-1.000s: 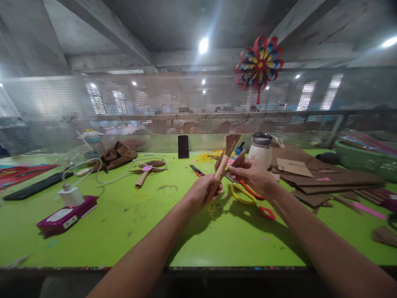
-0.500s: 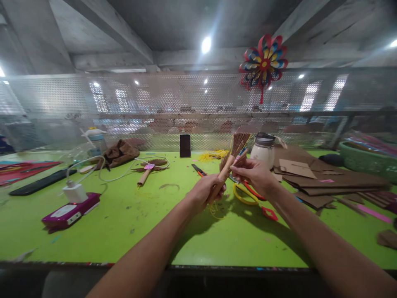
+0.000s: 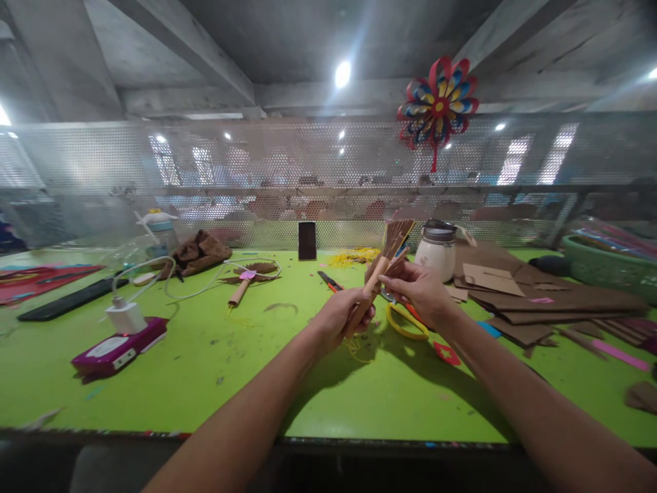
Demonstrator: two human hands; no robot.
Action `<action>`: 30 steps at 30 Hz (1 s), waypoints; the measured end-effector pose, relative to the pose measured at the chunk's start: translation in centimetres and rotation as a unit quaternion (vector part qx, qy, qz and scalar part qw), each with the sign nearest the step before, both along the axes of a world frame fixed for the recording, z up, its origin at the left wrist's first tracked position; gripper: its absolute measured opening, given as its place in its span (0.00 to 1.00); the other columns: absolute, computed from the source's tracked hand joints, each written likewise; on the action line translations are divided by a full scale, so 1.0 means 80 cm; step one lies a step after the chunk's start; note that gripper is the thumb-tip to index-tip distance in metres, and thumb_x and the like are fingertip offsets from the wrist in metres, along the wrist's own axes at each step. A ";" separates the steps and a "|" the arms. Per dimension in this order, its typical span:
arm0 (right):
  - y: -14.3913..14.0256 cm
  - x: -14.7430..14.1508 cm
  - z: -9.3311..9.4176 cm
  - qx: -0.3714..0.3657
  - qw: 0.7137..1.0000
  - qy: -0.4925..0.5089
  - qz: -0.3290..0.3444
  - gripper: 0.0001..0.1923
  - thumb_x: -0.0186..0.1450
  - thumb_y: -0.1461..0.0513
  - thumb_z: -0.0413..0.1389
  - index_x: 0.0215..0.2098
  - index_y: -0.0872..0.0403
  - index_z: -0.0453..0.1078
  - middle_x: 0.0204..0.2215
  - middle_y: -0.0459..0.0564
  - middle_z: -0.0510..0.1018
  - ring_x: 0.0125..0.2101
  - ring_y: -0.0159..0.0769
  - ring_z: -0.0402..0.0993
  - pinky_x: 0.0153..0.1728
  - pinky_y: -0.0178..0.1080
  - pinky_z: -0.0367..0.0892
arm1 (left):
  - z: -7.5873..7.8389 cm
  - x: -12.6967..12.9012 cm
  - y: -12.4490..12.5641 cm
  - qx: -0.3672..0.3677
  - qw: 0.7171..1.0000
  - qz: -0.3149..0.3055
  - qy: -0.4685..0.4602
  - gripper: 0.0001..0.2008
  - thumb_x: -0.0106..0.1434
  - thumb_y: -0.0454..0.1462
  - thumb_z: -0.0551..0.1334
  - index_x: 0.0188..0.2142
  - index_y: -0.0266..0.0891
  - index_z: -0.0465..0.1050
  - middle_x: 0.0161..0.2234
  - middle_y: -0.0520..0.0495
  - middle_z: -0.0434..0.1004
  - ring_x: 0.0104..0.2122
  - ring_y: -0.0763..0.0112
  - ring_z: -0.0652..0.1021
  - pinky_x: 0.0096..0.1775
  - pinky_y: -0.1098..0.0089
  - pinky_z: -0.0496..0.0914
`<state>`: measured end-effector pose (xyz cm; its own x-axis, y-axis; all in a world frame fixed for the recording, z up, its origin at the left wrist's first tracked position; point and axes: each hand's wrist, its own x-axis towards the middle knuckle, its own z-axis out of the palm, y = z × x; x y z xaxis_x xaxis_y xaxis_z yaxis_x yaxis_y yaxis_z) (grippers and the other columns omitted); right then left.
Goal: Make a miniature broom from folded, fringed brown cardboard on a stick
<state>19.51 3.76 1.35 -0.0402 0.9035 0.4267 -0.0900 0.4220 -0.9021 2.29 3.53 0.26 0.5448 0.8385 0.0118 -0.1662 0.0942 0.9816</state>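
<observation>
While left hand (image 3: 339, 316) grips stick (image 3: 370, 287), right hand (image 3: 421, 291) pinches brown strips (image 3: 396, 236) — forearms converging.

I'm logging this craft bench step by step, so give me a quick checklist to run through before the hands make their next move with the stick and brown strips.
1. Left hand grips the wooden stick: ok.
2. Right hand pinches the brown strips at the stick's top: ok.
3. Strips bound fast to the stick: cannot tell.
4. Yellow scissors lie on the green table under the right hand, clear of fingers: ok.
5. White jar behind the strips stands upright, apart from them: ok.
</observation>
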 end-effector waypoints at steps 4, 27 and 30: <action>0.001 -0.003 -0.003 0.010 1.000 0.004 -0.007 0.13 0.49 0.56 0.67 0.26 0.56 0.74 0.17 0.43 0.71 0.15 0.24 0.56 0.16 0.33 0.48 | 0.000 0.000 0.000 0.008 1.000 0.015 0.018 0.13 0.54 0.43 0.62 0.29 0.35 0.66 0.24 0.51 0.68 0.21 0.78 0.67 0.24 0.76 0.60; -0.004 -0.012 -0.005 0.037 0.998 -0.032 -0.035 0.13 0.51 0.55 0.66 0.27 0.56 0.72 0.16 0.42 0.69 0.15 0.25 0.57 0.16 0.33 0.50 | 0.001 0.005 -0.003 0.149 0.982 0.066 0.097 0.14 0.60 0.45 0.57 0.26 0.37 0.64 0.14 0.57 0.61 0.12 0.82 0.59 0.17 0.76 0.53; -0.004 -0.012 -0.005 0.037 0.998 -0.033 -0.037 0.12 0.51 0.56 0.66 0.26 0.56 0.72 0.16 0.42 0.70 0.15 0.25 0.57 0.16 0.34 0.51 | -0.001 0.005 -0.001 0.166 0.979 0.065 0.099 0.15 0.60 0.45 0.57 0.24 0.38 0.62 0.13 0.57 0.61 0.11 0.82 0.59 0.16 0.76 0.52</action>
<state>18.52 3.43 0.96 -0.0051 0.8708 0.4916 0.0017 0.4916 -0.8708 2.69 3.45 0.22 0.4537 0.8684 0.2000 0.0410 -0.2446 0.9688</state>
